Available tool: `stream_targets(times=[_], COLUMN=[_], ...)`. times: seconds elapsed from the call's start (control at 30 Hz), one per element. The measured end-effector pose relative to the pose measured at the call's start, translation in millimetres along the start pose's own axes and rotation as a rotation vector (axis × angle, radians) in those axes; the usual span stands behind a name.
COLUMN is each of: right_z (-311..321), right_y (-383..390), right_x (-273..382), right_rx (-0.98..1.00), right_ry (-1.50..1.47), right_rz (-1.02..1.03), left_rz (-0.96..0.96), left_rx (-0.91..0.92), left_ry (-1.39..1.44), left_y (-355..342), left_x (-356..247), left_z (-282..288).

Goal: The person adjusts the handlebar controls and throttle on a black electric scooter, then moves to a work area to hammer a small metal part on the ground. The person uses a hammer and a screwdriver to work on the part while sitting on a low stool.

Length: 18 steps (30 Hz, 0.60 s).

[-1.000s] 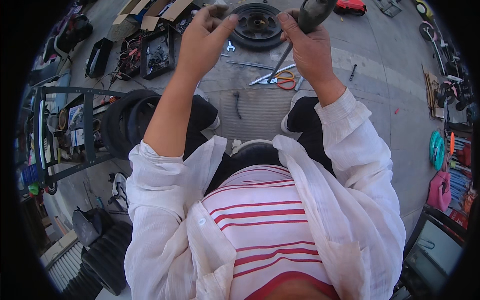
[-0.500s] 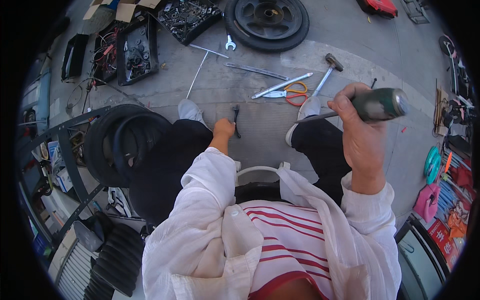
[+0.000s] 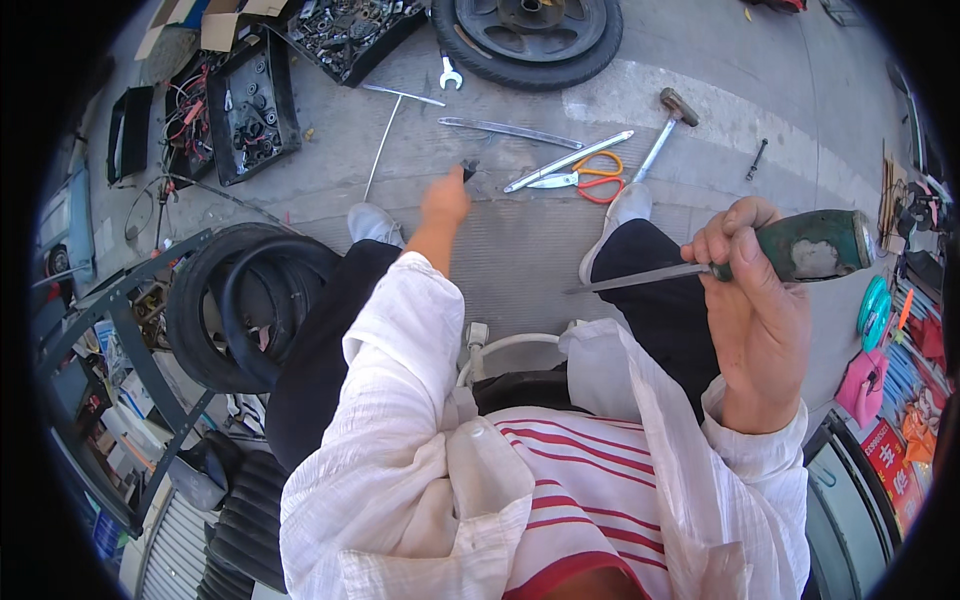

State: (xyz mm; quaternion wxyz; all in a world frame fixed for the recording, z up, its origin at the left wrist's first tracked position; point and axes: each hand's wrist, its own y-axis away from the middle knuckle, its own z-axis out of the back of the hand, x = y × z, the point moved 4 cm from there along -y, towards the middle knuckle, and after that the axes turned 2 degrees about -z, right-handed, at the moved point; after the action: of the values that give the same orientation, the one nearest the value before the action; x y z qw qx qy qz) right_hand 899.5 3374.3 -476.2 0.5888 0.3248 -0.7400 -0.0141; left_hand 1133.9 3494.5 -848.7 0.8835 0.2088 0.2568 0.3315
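My right hand [image 3: 760, 330] is closed round a screwdriver with a worn green handle [image 3: 815, 245]. Its steel blade [image 3: 640, 278] points left, above my right leg. My left hand [image 3: 444, 203] reaches forward low over the ground, fingers closed on a small black tool [image 3: 470, 170]; most of that tool is hidden, so its kind is unclear. Ahead of it lie a flat metal bar [image 3: 510, 132], a silver bar [image 3: 575, 160], and scissors [image 3: 590, 178] with orange and red handles. A hammer [image 3: 668, 125] lies by my right shoe.
A wheel with a tyre [image 3: 530, 40], an open-ended wrench [image 3: 450, 73] and a T-handled rod [image 3: 385, 145] are farther ahead. Black parts trays [image 3: 290, 115] stand at the far left. Loose tyres [image 3: 215, 340] lean by my left leg. A bolt [image 3: 757, 158] lies at the right.
My left hand has moved forward with the black tool, which now shows less. My right hand has shifted right and lower with the screwdriver. The whole view has tilted slightly.
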Motion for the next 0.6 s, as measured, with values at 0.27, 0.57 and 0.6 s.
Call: stream_targets(times=[0.27, 0.57, 0.6], right_z=[4, -1, -2], right_y=[11, 4, 2], right_x=[3, -1, -1], right_rx=[-0.047, -0.062, -0.061], right_ry=[0.064, 0.077, 0.085], right_rz=[0.064, 0.015, 0.013], left_rz=[-0.256, -0.022, -0.019], left_rx=[0.185, 0.170, 0.179], left_ry=[-0.300, -0.115, -0.121], left_y=[6, 37, 37], left_x=[25, 62, 61], left_z=[-20, -40, -39])
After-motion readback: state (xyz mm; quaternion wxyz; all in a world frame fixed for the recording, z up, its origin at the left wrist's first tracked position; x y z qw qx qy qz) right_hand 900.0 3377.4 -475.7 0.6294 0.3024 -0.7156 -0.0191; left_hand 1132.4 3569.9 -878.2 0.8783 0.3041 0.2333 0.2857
